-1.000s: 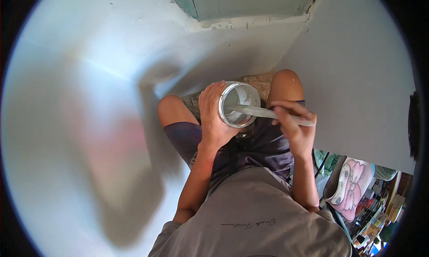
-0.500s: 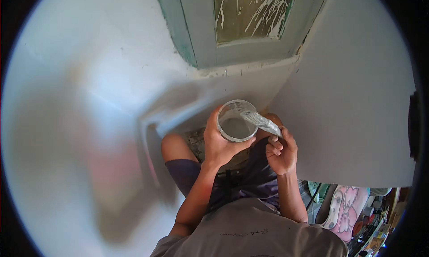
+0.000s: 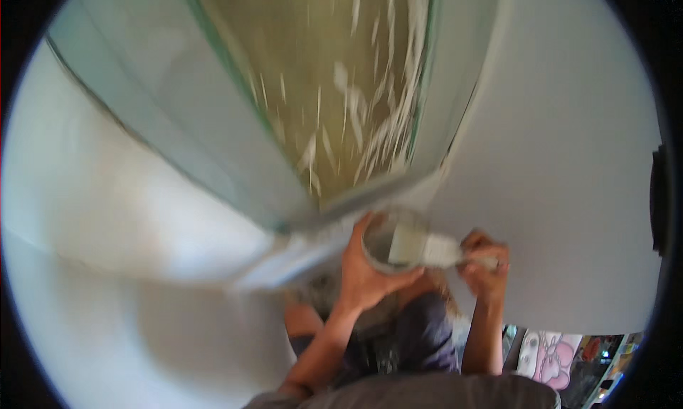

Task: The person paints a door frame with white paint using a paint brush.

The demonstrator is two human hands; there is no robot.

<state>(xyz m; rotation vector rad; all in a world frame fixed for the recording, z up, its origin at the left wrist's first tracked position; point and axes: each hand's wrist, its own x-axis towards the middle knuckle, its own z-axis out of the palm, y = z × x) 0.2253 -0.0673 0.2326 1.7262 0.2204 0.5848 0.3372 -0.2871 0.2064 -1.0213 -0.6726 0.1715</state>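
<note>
Grey wall and a white-streaked window fill the head view, blurred. Below the window, the left hand curls its fingers around a clear jar. To its right, the right hand pinches the handle of a brush, whose long axis runs sideways, bristles pointing left across the jar's mouth; whether they touch the rim I cannot tell.

No text, label, number or sign can be read. The jar and brush are too blurred to show any lettering, as are the dark shorts. On the pink and white patterned thing and the small items beside it, no words can be made out.
</note>
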